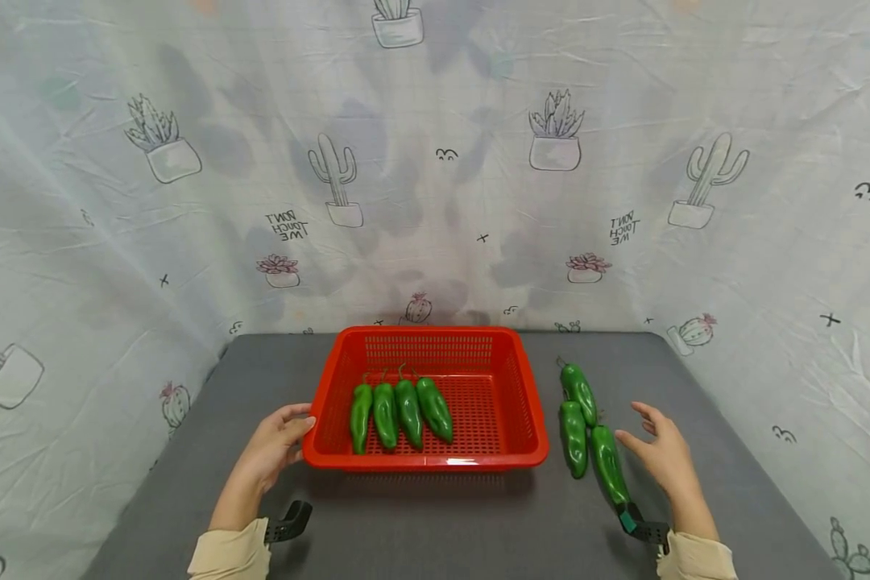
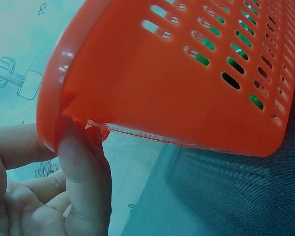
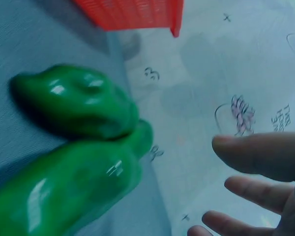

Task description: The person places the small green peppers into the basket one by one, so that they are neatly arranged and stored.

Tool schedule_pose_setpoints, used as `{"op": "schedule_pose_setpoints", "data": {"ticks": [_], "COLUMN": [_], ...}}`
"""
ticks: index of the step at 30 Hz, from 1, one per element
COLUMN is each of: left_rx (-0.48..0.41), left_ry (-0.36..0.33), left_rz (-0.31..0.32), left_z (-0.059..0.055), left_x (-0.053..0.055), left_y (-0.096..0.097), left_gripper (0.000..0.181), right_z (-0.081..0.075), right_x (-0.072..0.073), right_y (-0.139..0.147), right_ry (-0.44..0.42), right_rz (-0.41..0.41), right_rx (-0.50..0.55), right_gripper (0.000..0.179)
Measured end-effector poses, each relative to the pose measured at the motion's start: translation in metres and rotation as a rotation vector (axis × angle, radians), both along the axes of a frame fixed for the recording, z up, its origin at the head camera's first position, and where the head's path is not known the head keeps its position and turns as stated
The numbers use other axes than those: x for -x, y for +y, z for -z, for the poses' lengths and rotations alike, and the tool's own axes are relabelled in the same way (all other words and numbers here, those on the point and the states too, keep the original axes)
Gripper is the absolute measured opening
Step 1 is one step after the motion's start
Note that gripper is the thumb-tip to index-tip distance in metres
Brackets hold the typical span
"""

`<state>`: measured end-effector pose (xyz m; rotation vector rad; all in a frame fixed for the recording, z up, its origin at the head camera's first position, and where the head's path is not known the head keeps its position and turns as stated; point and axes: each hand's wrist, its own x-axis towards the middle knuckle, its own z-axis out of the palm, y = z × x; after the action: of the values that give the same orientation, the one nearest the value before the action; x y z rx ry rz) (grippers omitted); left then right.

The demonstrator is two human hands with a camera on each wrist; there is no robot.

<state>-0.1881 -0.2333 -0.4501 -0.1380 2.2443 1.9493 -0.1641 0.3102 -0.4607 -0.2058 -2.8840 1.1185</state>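
Observation:
A red plastic basket (image 1: 428, 462) with slotted walls stands mid-table, and several green peppers (image 1: 409, 412) lie side by side in its left half. My left hand (image 1: 271, 445) pinches the basket's left rim between thumb and fingers; the left wrist view shows this grip on the rim (image 2: 51, 98) close up. To the right of the basket lie 3 more green peppers: one at the back (image 1: 578, 393), one at the left (image 1: 573, 439) and one nearest me (image 1: 609, 466). Just right of these, my right hand (image 1: 663, 457) hovers with fingers spread, holding nothing.
The dark grey tabletop (image 1: 420, 532) runs back to a pale curtain (image 1: 435, 209) printed with cacti, which also hangs at both sides. A black wrist mount (image 1: 288, 522) sits on each forearm; the right one overlaps the near pepper's end in the head view.

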Motion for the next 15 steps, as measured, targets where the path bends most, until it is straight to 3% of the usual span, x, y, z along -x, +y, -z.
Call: {"op": "schedule_pose_setpoints", "data": {"ticks": [6, 15], "left_rx": [-0.007, -0.007], "left_ry": [0.008, 0.013], "left_rz": [-0.006, -0.002], "left_z": [0.001, 0.003], "left_x": [0.000, -0.001], "left_y": [-0.002, 0.000], "left_gripper": [0.050, 0.049], "right_z": [0.022, 0.044], "right_x": [-0.008, -0.009], "right_y": [0.003, 0.005], "right_ry": [-0.098, -0.131], "right_rz": [-0.082, -0.140], "right_rx": [0.026, 0.089], "right_gripper": [0.071, 0.066]}}
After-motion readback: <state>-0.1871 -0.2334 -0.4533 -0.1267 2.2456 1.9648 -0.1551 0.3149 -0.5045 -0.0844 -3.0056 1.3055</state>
